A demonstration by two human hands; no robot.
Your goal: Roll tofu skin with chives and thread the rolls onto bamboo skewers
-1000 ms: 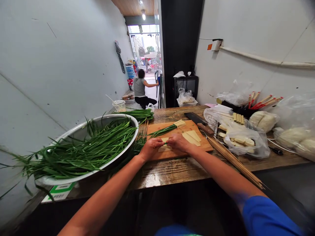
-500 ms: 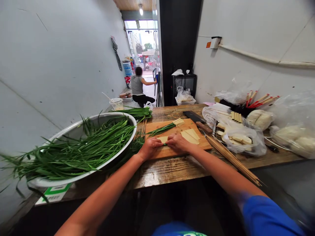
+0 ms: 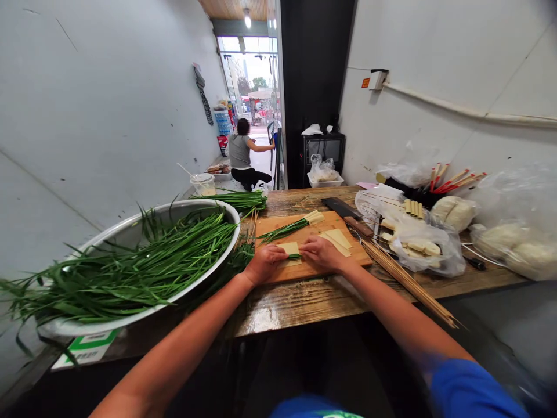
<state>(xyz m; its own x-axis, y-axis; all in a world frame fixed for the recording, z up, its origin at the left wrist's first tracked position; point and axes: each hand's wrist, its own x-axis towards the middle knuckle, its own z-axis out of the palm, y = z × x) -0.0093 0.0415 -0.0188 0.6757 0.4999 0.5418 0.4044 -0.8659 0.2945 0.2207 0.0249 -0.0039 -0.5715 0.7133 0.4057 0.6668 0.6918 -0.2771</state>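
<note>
A pale yellow tofu-skin sheet [image 3: 288,249] lies on the wooden cutting board [image 3: 278,223], with a short bundle of green chives [image 3: 294,256] across it. My left hand [image 3: 265,262] pinches the sheet's left side, its fingers pressed together. At the right end of the chives, my right hand [image 3: 321,253] has its fingers closed on the sheet's edge; the fingertips are partly hidden. More tofu-skin sheets [image 3: 337,239] lie beside my right hand. Farther back on the board are finished rolls [image 3: 314,217] of tofu skin with long chives [image 3: 285,230] sticking out leftward.
A large basin [image 3: 237,223] heaped with chives stands left. Right of the board lie a cleaver [image 3: 342,207], bamboo skewers [image 3: 404,278] and plastic bags [image 3: 448,255] of pale food. More chives [image 3: 243,200] lie behind the basin. A person [image 3: 241,154] crouches near the doorway.
My right hand has shifted slightly right, away from my left hand, exposing more of the sheet and the chives between them. The whole view has shifted slightly.
</note>
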